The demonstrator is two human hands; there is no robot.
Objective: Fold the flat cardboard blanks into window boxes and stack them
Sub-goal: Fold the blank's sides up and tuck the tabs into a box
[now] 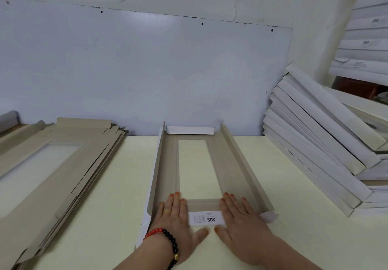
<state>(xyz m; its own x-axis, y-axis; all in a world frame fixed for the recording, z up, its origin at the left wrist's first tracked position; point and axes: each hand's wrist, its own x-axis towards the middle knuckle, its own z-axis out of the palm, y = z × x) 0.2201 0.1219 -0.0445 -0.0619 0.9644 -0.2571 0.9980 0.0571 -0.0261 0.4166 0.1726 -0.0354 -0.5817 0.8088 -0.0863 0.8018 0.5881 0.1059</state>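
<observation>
Upside-down "SGS" label [206,218], between flat hands

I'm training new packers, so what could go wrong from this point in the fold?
Both hands, left hand and right hand, press flat on the near flap of the half-folded box; its long side walls stand unheld and may splay back. The leaning finished boxes on the right could slide onto the work area.
</observation>
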